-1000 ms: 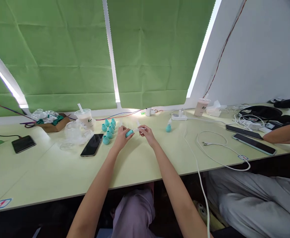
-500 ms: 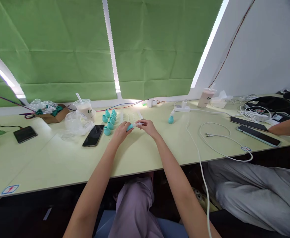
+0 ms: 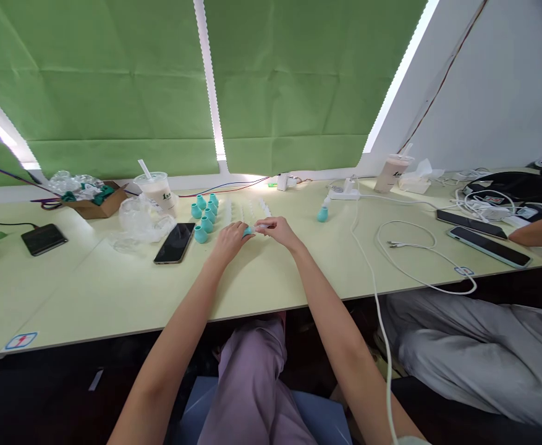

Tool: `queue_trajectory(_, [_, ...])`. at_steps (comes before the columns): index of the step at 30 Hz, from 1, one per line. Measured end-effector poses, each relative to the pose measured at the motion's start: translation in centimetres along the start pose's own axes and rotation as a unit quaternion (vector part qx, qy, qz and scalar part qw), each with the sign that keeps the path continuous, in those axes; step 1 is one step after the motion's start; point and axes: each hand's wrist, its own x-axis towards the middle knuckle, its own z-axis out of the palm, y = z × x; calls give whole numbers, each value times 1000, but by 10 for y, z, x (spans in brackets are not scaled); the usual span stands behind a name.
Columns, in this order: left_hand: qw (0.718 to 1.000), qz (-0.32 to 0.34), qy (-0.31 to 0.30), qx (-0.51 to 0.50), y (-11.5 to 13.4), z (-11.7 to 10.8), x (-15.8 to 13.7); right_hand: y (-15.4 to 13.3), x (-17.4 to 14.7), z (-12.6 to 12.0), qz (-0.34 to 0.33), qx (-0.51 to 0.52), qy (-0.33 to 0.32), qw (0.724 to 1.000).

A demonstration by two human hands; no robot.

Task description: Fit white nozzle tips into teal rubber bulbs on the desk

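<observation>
My left hand point(image 3: 228, 242) is closed round a small teal rubber bulb point(image 3: 248, 231), most of it hidden by the fingers. Pinched in my right hand point(image 3: 280, 232) is a whitish narrow tip point(image 3: 261, 227), which meets the bulb's mouth; how deep it sits I cannot tell. Left of my hands, several teal bulbs point(image 3: 200, 233) stand in two rows with their openings up. Behind the hands lie rows of translucent white tips point(image 3: 228, 211). Off to the right, a single teal bulb point(image 3: 322, 214) stands upright with a white tip point(image 3: 327, 201) on it.
A black phone point(image 3: 174, 243), a plastic bag point(image 3: 143, 219), a drink cup point(image 3: 157, 191) and a cardboard box point(image 3: 97, 207) are on the left. To the right are a power strip point(image 3: 345, 193), white cables point(image 3: 405, 284), another cup point(image 3: 391, 174), phones point(image 3: 488, 246) and another person's arm point(image 3: 539, 232).
The head view has tilted slightly, so the table sits a little higher in the picture. Both hands stay together on the bulb and tip, with less of the bulb showing.
</observation>
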Motion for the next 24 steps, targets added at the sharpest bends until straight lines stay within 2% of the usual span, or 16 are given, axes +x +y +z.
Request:
queue_trajectory(7, [999, -21, -20, 17, 2, 1, -2, -7, -4, 1, 39, 18, -25, 999])
queue_trajectory(14, [999, -33, -38, -2, 6, 1, -2, -6, -3, -1, 43, 2, -35, 998])
queue_trajectory(24, [997, -23, -56, 39, 11, 2, -1, -5, -2, -5, 34, -15, -63, 997])
